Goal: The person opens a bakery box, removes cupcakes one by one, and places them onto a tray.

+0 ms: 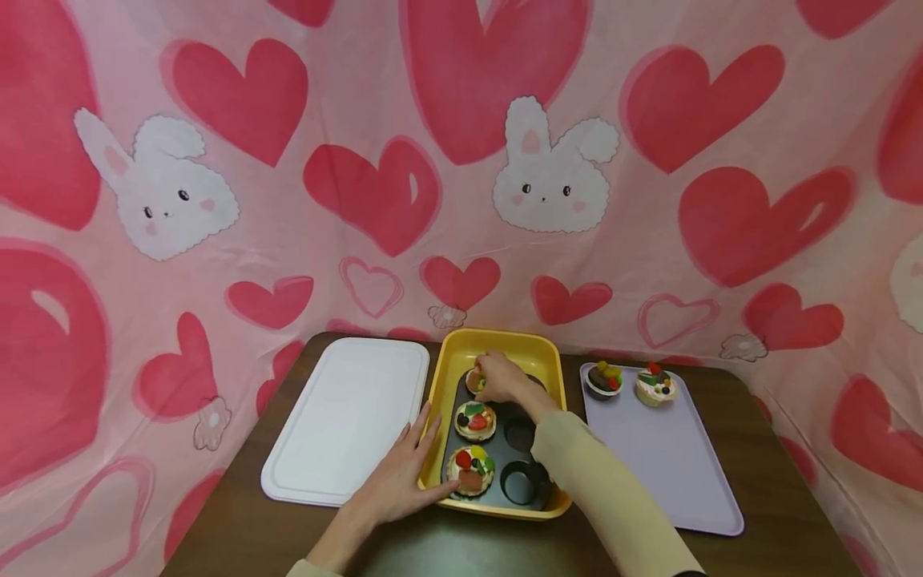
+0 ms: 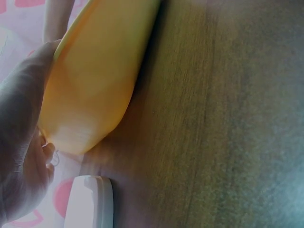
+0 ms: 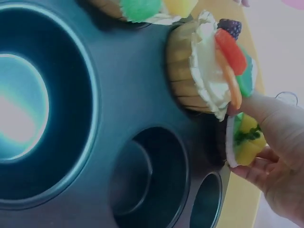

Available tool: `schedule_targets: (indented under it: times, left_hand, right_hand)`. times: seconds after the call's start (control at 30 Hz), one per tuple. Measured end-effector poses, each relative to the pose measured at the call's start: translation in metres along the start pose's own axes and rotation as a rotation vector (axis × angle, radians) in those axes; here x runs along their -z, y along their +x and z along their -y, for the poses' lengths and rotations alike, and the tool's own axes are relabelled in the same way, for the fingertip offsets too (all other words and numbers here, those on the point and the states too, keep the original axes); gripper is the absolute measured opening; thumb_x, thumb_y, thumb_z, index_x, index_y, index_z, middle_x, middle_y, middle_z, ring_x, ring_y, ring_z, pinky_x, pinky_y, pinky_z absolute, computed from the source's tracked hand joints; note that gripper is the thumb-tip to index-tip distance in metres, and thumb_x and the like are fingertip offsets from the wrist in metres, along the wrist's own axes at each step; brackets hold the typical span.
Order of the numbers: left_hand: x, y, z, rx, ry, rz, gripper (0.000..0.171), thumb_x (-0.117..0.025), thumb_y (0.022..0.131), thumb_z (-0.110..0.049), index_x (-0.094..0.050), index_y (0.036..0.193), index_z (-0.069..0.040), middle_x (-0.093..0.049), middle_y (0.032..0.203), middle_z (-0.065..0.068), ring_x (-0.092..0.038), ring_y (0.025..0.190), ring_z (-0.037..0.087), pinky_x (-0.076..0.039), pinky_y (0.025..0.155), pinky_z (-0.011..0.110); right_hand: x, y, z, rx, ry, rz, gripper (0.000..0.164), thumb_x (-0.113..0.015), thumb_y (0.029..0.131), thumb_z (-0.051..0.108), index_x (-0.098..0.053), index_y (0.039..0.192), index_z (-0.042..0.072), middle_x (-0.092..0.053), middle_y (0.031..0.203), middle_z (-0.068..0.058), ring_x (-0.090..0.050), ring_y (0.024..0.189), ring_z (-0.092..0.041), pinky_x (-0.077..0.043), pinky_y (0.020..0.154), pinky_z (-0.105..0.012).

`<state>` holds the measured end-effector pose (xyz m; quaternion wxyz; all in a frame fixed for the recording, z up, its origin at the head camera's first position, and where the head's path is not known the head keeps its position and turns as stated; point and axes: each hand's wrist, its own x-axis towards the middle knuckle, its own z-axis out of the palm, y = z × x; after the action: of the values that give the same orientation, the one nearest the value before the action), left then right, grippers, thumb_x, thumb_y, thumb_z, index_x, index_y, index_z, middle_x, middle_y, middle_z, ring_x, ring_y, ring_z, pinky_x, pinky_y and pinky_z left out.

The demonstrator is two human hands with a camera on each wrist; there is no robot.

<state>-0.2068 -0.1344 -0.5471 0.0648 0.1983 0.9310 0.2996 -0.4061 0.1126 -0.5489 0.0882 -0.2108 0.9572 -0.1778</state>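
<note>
A dark muffin tin (image 1: 505, 481) lies inside a yellow bin (image 1: 555, 377), with toy cupcakes down its left column. At the far end my right hand (image 1: 502, 378) pinches a cupcake (image 3: 251, 140) with a white rim and yellow and green topping, which sits at the far-left cup. Nearer me come a cream cupcake (image 1: 475, 421) with berries and green pieces, then a larger one (image 1: 470, 470) with red and yellow toppings. My left hand (image 1: 397, 477) rests on the bin's near-left corner, fingers straight along the outside and thumb over the front rim.
A white tray (image 1: 353, 417) lies left of the bin. On the right, a lilac tray (image 1: 656, 465) carries a dark cupcake (image 1: 603, 381) and a pale one (image 1: 655, 387) at its far end. Behind the brown table (image 1: 238, 513) hangs a pink heart-print cloth (image 1: 469, 208).
</note>
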Motion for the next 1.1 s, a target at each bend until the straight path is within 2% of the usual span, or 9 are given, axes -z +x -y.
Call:
schedule_targets:
  times: [0.17,0.33,0.5,0.6,0.7,0.77,0.87,0.93,1.1]
  left_hand:
    - [0.000,0.001,0.000,0.004,0.001,-0.010,0.113,-0.066,0.090,-0.081,-0.029,0.176,-0.018,-0.002,0.189,-0.001,-0.034,0.167,0.044,-0.030,0.135,0.062]
    - [0.000,0.002,0.001,0.003,-0.016,-0.009,0.114,-0.067,0.090,-0.081,-0.027,0.176,-0.018,0.000,0.189,-0.002,-0.033,0.167,0.042,-0.026,0.137,0.061]
    - [-0.002,0.001,0.002,0.010,-0.019,-0.008,0.113,-0.067,0.090,-0.081,-0.027,0.176,-0.019,0.000,0.189,-0.002,-0.033,0.167,0.044,-0.030,0.135,0.063]
    - [-0.003,0.001,0.002,0.013,-0.019,-0.012,0.113,-0.066,0.090,-0.081,-0.028,0.176,-0.018,-0.001,0.189,-0.002,-0.033,0.167,0.045,-0.033,0.133,0.064]
    - [-0.003,0.000,0.001,0.022,-0.020,-0.006,0.113,-0.066,0.090,-0.081,-0.027,0.176,-0.019,0.001,0.189,-0.003,-0.032,0.167,0.045,-0.033,0.133,0.064]
    - [-0.003,0.000,0.000,0.028,-0.024,-0.002,0.113,-0.066,0.090,-0.080,-0.027,0.176,-0.019,0.001,0.189,-0.003,-0.031,0.168,0.045,-0.033,0.133,0.064]
    - [-0.002,-0.001,-0.001,0.031,-0.031,-0.001,0.112,-0.067,0.090,-0.080,-0.026,0.177,-0.020,0.002,0.189,-0.004,-0.030,0.168,0.045,-0.033,0.132,0.064]
    - [-0.002,-0.001,-0.001,0.029,-0.034,-0.003,0.112,-0.067,0.091,-0.079,-0.026,0.177,-0.020,0.002,0.189,-0.004,-0.030,0.168,0.045,-0.034,0.132,0.065]
    - [-0.002,-0.002,0.000,0.020,-0.031,-0.007,0.112,-0.067,0.090,-0.079,-0.026,0.176,-0.020,0.002,0.189,-0.004,-0.031,0.168,0.044,-0.032,0.133,0.063]
  right_hand:
    - [0.007,-0.006,0.002,0.033,0.043,-0.076,0.071,-0.096,0.076,0.032,-0.066,0.136,0.009,-0.058,0.132,-0.015,-0.055,0.115,-0.029,-0.060,0.102,-0.046]
    - [0.015,-0.012,0.003,0.056,0.120,-0.120,0.068,-0.095,0.074,0.027,-0.067,0.133,0.012,-0.052,0.128,-0.016,-0.057,0.105,-0.028,-0.061,0.092,-0.042]
    - [0.017,-0.021,0.002,0.096,0.194,-0.148,0.063,-0.093,0.078,0.021,-0.066,0.134,0.010,-0.046,0.128,-0.020,-0.060,0.098,-0.030,-0.061,0.085,-0.039]
    - [0.015,-0.022,-0.002,0.115,0.218,-0.164,0.070,-0.093,0.081,0.022,-0.059,0.141,0.008,-0.048,0.132,-0.021,-0.060,0.101,-0.030,-0.062,0.088,-0.039]
    - [0.022,-0.030,0.003,0.076,0.324,-0.142,0.082,-0.095,0.082,0.022,-0.049,0.148,0.004,-0.053,0.141,-0.025,-0.061,0.114,-0.035,-0.062,0.105,-0.048]
    - [0.020,-0.031,0.001,0.070,0.379,-0.148,0.085,-0.095,0.082,0.023,-0.044,0.147,0.004,-0.056,0.140,-0.024,-0.059,0.116,-0.035,-0.061,0.108,-0.048]
    - [0.025,-0.039,0.006,0.063,0.457,-0.168,0.075,-0.095,0.083,0.021,-0.045,0.137,0.005,-0.060,0.129,-0.021,-0.060,0.113,-0.033,-0.061,0.105,-0.046]
    - [0.025,-0.041,0.005,0.046,0.465,-0.180,0.069,-0.095,0.082,0.023,-0.047,0.130,0.011,-0.063,0.122,-0.012,-0.061,0.108,-0.026,-0.061,0.101,-0.040]
    - [0.035,-0.056,0.019,0.028,0.517,-0.217,0.058,-0.094,0.084,0.015,-0.055,0.127,0.011,-0.068,0.122,-0.010,-0.064,0.111,-0.026,-0.062,0.108,-0.048]
